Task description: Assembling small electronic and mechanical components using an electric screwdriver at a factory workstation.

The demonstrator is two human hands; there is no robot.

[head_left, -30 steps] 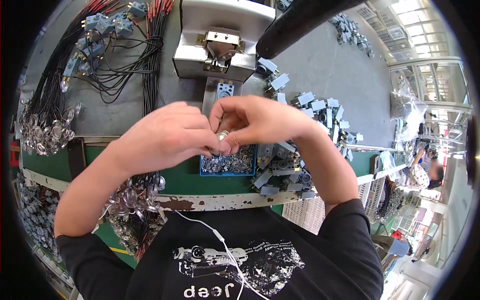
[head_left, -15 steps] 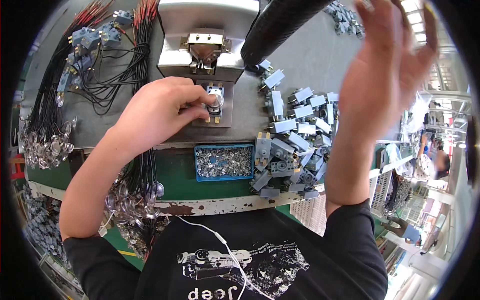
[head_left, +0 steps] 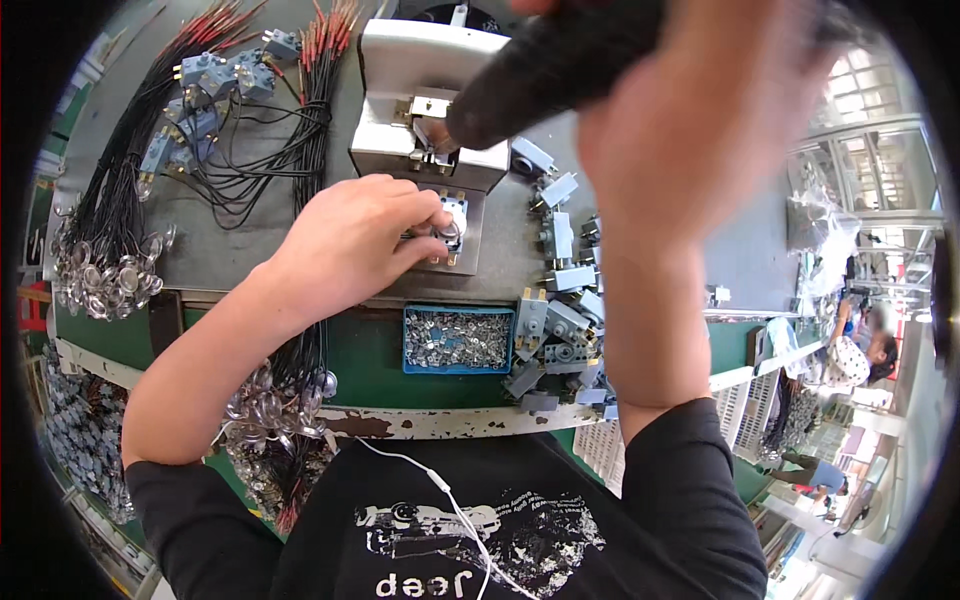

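My left hand reaches in from the left with thumb and forefinger pinched on a small round metal piece. That piece sits on a grey switch block with brass terminals, on a flat metal plate below the press head. My right hand is raised at the upper right, large and smeared by motion. It is beside or on a thick black padded lever that slants across the steel press; its fingers cannot be made out.
A blue tray of small metal parts stands at the table's front edge. Grey switch blocks pile up right of it. Bundles of black wires with red tips and metal discs lie left. Plastic bags and a distant person are at the right.
The black lever has swung down and left across the press front. My right hand has moved left and closer with it. My left hand keeps its pinch while the whole view has shifted slightly.
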